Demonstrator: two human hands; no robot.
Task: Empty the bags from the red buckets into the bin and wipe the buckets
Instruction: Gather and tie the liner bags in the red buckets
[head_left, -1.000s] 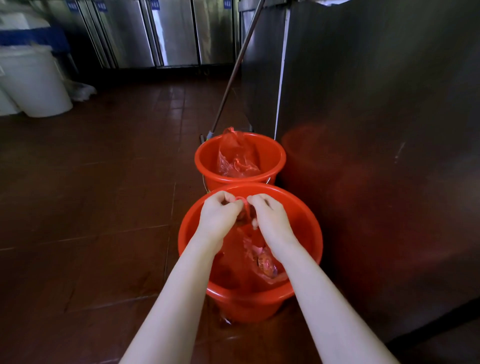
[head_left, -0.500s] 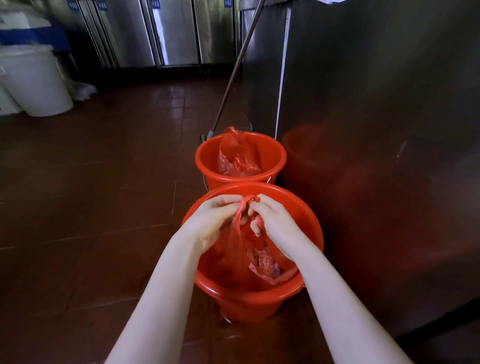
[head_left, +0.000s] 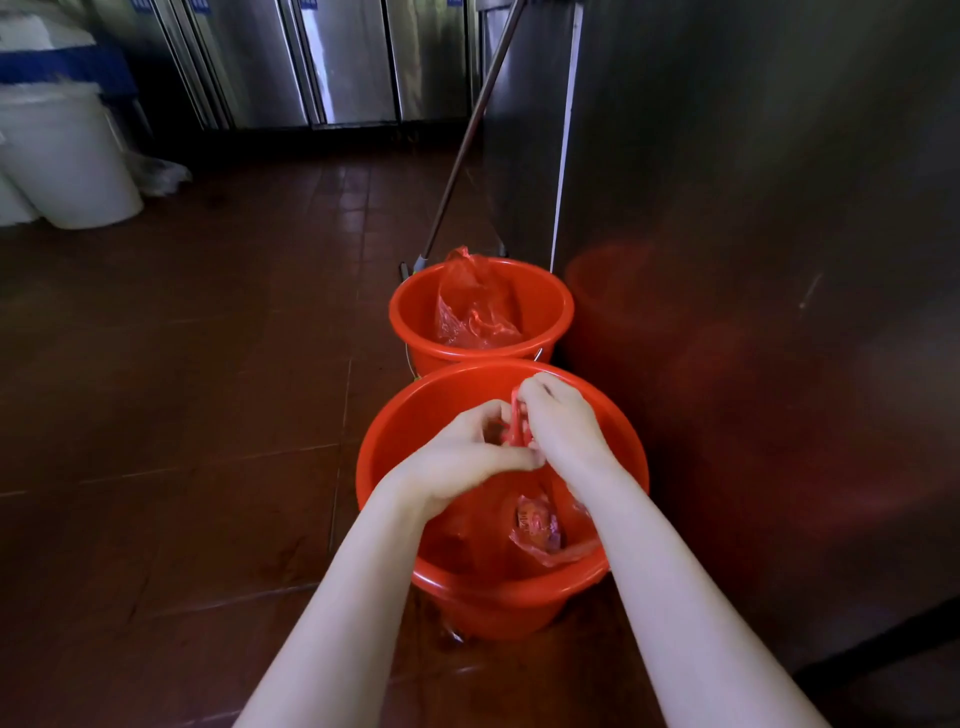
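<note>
Together, both hands' fingers (head_left: 524, 387) pinch the red bag's (head_left: 535, 525) twisted neck above the near bucket (head_left: 498, 597).

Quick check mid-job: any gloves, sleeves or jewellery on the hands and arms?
No. The left hand and right hand are bare, without gloves. No sleeve, watch, bracelet or ring shows anywhere along either arm up to the frame's edge.

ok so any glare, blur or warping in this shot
Head view: dim overall; glare streaks on the back steel doors; the far bucket reflects red in the right steel panel; the white bin is soft near the left edge, where wide-angle warping tilts verticals; left hand, right hand and bag are sharp.
</note>
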